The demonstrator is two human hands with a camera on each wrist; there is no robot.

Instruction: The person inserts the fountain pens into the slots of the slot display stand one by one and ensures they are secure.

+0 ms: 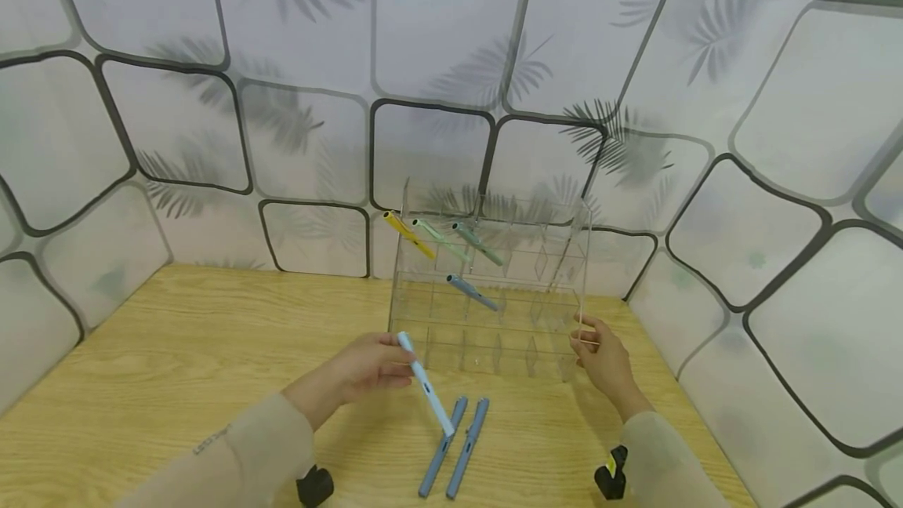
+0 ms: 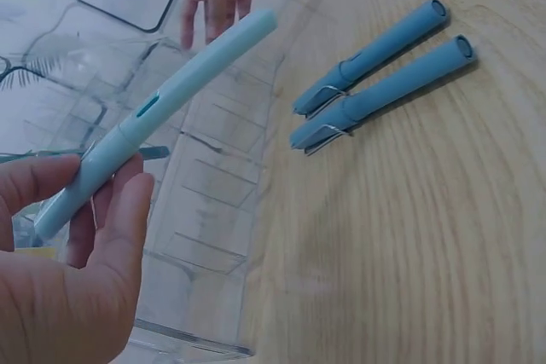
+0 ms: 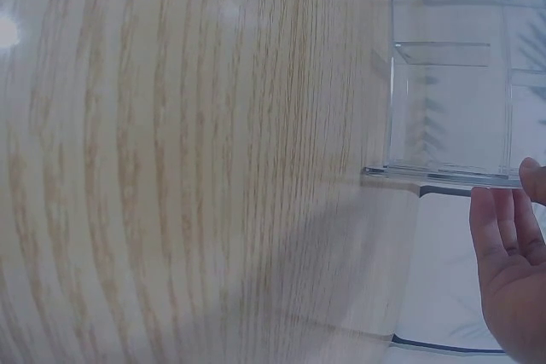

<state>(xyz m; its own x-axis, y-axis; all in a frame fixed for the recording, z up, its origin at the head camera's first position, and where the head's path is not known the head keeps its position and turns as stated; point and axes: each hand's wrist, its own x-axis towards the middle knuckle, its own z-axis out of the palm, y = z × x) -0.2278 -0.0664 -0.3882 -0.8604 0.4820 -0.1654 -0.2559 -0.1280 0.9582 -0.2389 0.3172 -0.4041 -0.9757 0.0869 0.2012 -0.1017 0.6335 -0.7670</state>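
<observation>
Two slate-blue capped pens (image 1: 468, 449) lie on a yellow wood-grain table (image 1: 233, 328). Above them, the left hand (image 1: 370, 371) pinches a slender light-blue pen (image 1: 426, 384); well apart, the right hand (image 1: 603, 355) grips the side of a clear plastic tiered rack (image 1: 585, 273) bearing four slanting pens (image 1: 472, 292). Behind stand white walls (image 1: 437, 22) with rounded grey-black outlines and grey fronds.

From the middle of your clear rack (image 1: 487, 328): yellow pen (image 1: 409, 234), pale-grn pen (image 1: 442, 241) at 10 o'clock; gray-grn pen (image 1: 477, 244) 12; lt. blue pen (image 1: 427, 388) 7; 2 gray-blue pens (image 1: 466, 453) 6. Your tbl (image 1: 247, 335): yellowy, stripy wood. Wall (image 1: 430, 30): white w/ blk/gray boxes, gray leaves.
</observation>
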